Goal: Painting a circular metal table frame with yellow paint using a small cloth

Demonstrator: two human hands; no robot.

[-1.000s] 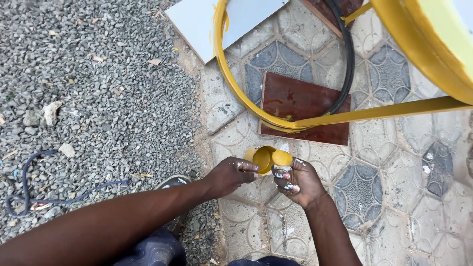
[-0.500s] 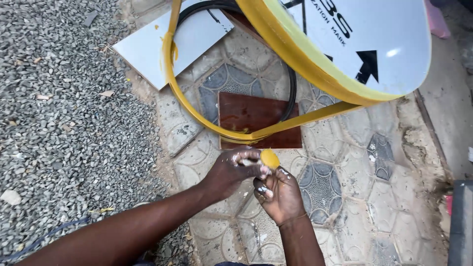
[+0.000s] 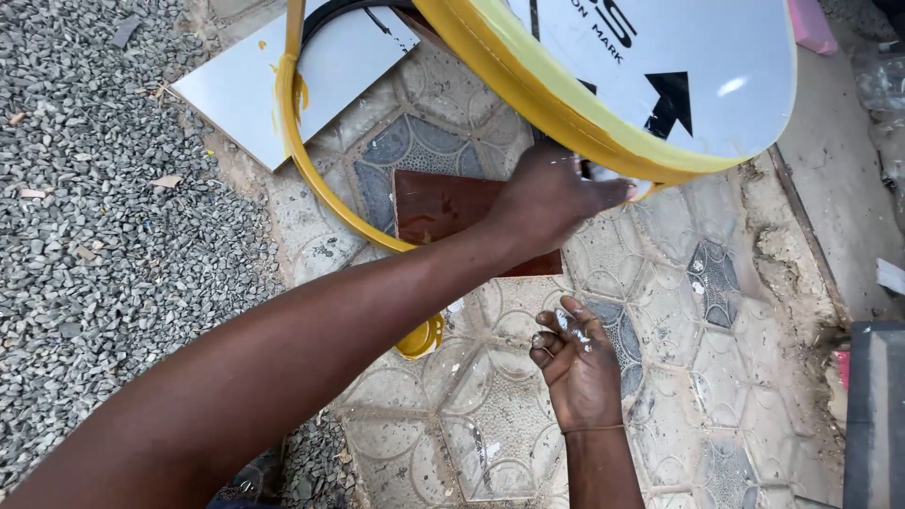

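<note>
Yellow edging runs round the big oval sign (image 3: 660,85) that fills the upper right of the frame, its white face carrying a black arrow. My left hand (image 3: 551,198) reaches up from the lower left across the middle of the picture to the sign's lower rim, fingertips touching the yellow band there; the fingers are bunched, and I cannot tell whether that grip pinches anything. My right hand (image 3: 577,363) hangs lower, right of centre, well below the sign, palm turned up, fingers loosely curled and smeared with pale paste, holding nothing I can see.

A loose yellow strip (image 3: 302,160) curves down from the top of the frame past a grey-white panel (image 3: 273,85) in the upper left, then sweeps under my left forearm. Just below that forearm, near the centre, sits a small yellow tin (image 3: 419,339), partly hidden by the arm and left of my right hand. A dark red-brown board (image 3: 443,203) lies flat on the patterned paving (image 3: 490,424), directly beneath my left wrist. Grey gravel (image 3: 104,236) covers the left side of the frame. A black cable (image 3: 325,14) loops at the top edge, beside the strip.
</note>
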